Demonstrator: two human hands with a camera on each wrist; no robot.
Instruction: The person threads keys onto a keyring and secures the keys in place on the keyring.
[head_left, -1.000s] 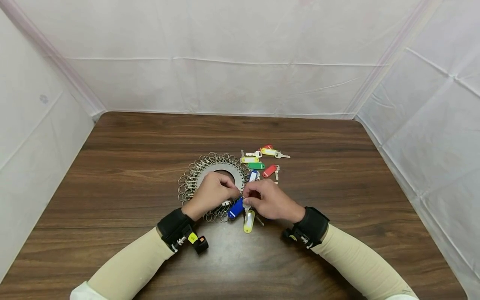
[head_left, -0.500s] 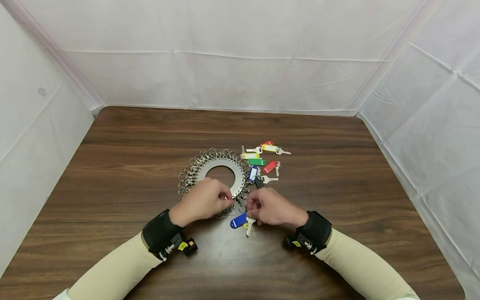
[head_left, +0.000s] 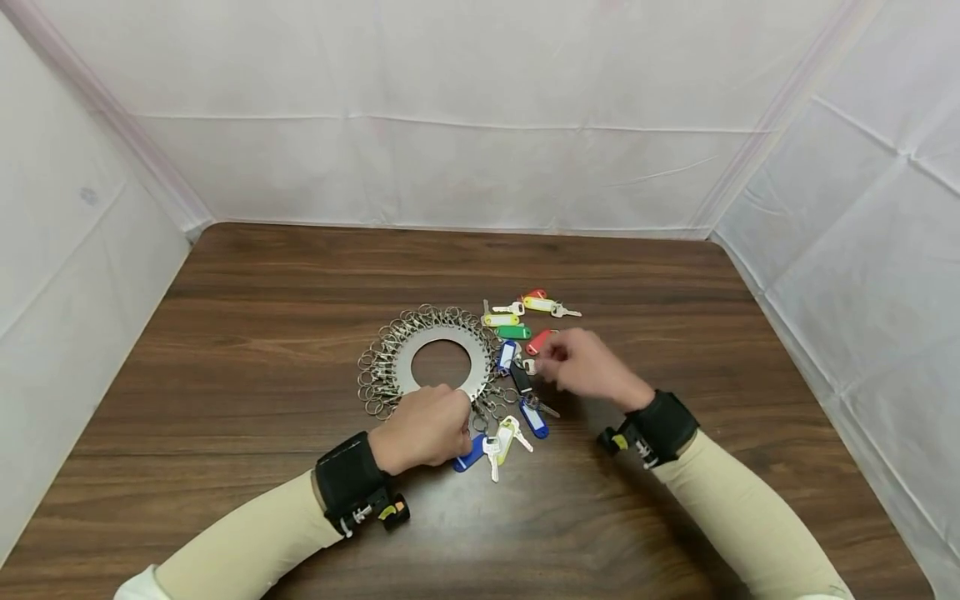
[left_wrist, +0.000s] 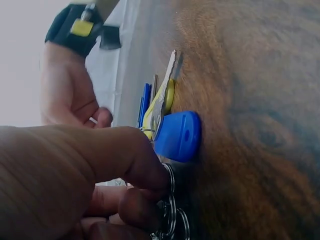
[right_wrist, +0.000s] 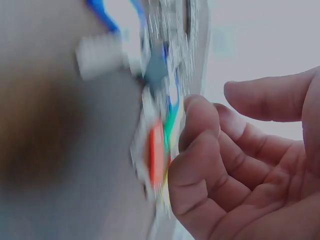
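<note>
- Where the left hand (head_left: 423, 429) lies nearest the person, its fingers curl down onto the small wire rings at the near edge of the key ring disc (head_left: 441, 363); the left wrist view shows thumb and fingertips pinching those rings.
- Just right of that hand, touching its knuckles, a glossy blue plastic tag (head_left: 469, 455) lies flat on the wood; from the left wrist it looks rounded and smooth (left_wrist: 178, 136).
- Beside the blue tag, fanning away from the hand, lie a silver key (head_left: 492, 454), a yellow tag (head_left: 506, 437) and a second blue tag (head_left: 534, 418), all near one another.
- Farther out and to the right, the right hand (head_left: 588, 365) hovers with fingers loosely curled and holding nothing that can be seen; its fingertips are just beside a red tag (head_left: 537, 342), and the right wrist view is too blurred to show contact.
- Beyond the left hand, the disc is a flat, grey metal washer shape with a round hole, fringed all round with looped wire rings.
- Farthest from both hands, a green tag (head_left: 513, 332) and more yellow tagged keys (head_left: 501, 318) sit in a loose cluster on the dark, wood-grain table (head_left: 262, 333).
</note>
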